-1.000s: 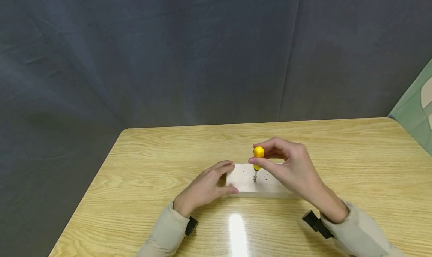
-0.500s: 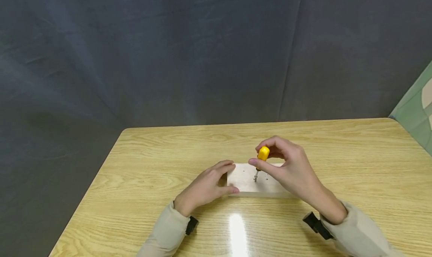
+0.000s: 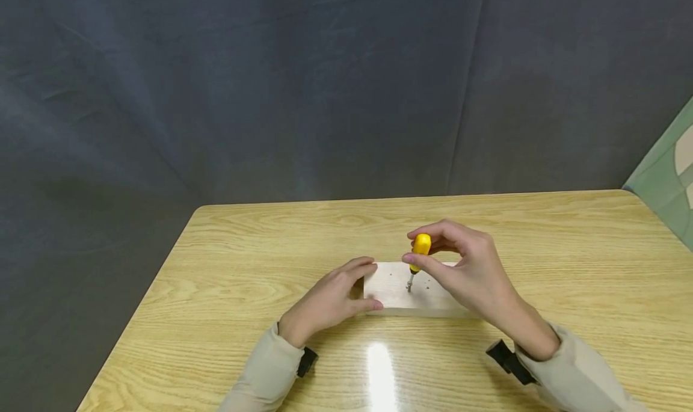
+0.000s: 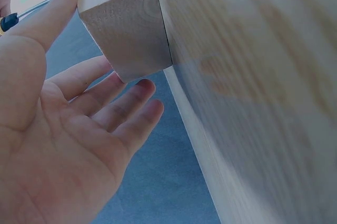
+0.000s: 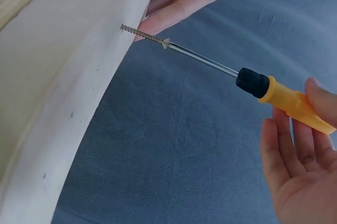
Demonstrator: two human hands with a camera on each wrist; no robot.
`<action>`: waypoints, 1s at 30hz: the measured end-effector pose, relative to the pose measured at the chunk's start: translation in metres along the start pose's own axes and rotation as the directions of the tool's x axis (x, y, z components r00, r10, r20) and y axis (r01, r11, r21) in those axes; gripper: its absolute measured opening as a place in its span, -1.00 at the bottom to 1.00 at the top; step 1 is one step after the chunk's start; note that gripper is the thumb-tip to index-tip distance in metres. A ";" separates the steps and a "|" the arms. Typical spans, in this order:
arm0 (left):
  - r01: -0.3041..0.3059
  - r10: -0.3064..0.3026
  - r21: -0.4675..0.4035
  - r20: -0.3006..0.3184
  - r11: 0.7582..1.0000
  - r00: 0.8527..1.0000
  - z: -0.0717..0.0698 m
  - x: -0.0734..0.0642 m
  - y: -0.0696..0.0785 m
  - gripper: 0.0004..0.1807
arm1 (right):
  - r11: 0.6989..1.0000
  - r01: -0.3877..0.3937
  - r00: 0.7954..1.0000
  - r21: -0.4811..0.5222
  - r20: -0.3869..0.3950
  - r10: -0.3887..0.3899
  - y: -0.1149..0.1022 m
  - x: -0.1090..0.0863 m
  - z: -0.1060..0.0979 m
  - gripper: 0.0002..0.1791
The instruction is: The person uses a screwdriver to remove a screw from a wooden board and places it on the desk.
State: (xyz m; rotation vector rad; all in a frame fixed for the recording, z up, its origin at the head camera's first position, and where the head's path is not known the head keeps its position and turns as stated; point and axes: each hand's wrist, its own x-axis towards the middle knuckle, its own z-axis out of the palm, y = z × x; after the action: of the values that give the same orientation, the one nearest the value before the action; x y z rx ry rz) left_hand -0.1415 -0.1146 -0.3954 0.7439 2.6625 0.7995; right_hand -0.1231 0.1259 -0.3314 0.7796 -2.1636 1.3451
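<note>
A pale wooden block lies on the table, with several small dark holes in its top. My left hand holds its left end, thumb along the near edge and fingers at the far edge; the end grain shows in the left wrist view. Between thumb and fingers, my right hand grips the yellow handle of a screwdriver. Its steel shaft meets the head of a screw. The screw's tip is in the block and most of its thread stands out above the surface.
The wood-grain table spreads around the block on all sides. Behind it hangs a dark grey-blue curtain. A green patterned surface is at the far right. Black straps circle both wrists.
The screwdriver's handle leaned rightward, then came slightly back left, and the right fingers shifted with it. The left hand and block stay in place.
</note>
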 end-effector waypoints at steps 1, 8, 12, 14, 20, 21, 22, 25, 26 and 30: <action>0.001 -0.001 0.000 0.001 1.000 1.000 0.000 0.000 0.000 -0.15 | 1.000 0.001 1.000 0.005 0.004 -0.001 0.000 0.000 0.000 -0.60; 0.009 -0.009 -0.011 0.001 1.000 1.000 0.001 -0.002 -0.002 -0.16 | 1.000 -0.019 1.000 0.022 0.009 0.018 0.002 -0.001 0.002 -0.64; 0.007 -0.007 -0.006 -0.002 1.000 1.000 0.001 -0.001 -0.001 -0.16 | 1.000 -0.008 1.000 0.027 0.004 0.008 0.002 -0.001 0.003 -0.61; 0.002 -0.002 -0.002 -0.004 1.000 1.000 0.001 -0.001 -0.001 -0.16 | 0.999 0.003 1.000 0.033 -0.002 -0.003 0.003 -0.001 0.003 -0.58; -0.007 0.007 0.004 -0.007 1.000 1.000 0.001 0.000 -0.001 -0.15 | 1.000 0.007 1.000 0.024 -0.017 -0.007 0.004 -0.002 0.002 -0.54; -0.006 0.006 0.005 -0.006 1.000 1.000 0.001 0.000 -0.002 -0.15 | 1.000 0.003 1.000 0.029 -0.018 -0.002 0.004 -0.001 0.002 -0.54; -0.006 0.006 0.005 -0.006 1.000 1.000 0.001 0.000 -0.002 -0.15 | 0.999 -0.006 1.000 0.037 -0.018 0.006 0.004 -0.001 0.002 -0.54; -0.001 0.001 0.005 -0.006 1.000 1.000 0.001 0.000 -0.002 -0.15 | 0.998 -0.027 0.999 0.061 -0.015 0.028 0.004 -0.001 0.001 -0.55; -0.001 0.001 0.004 -0.004 1.000 1.000 0.001 0.000 -0.001 -0.15 | 0.997 -0.032 0.999 0.065 -0.012 0.033 0.003 -0.001 0.001 -0.57; -0.002 0.002 0.005 -0.004 1.000 1.000 0.000 -0.001 0.000 -0.16 | 0.996 -0.054 0.998 0.065 0.013 0.054 0.002 -0.001 -0.001 -0.63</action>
State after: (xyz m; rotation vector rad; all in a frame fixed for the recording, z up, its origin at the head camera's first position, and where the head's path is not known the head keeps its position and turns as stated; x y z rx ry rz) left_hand -0.1408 -0.1151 -0.3954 0.7466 2.6684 0.7962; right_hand -0.1237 0.1279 -0.3326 0.7602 -2.1733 1.4487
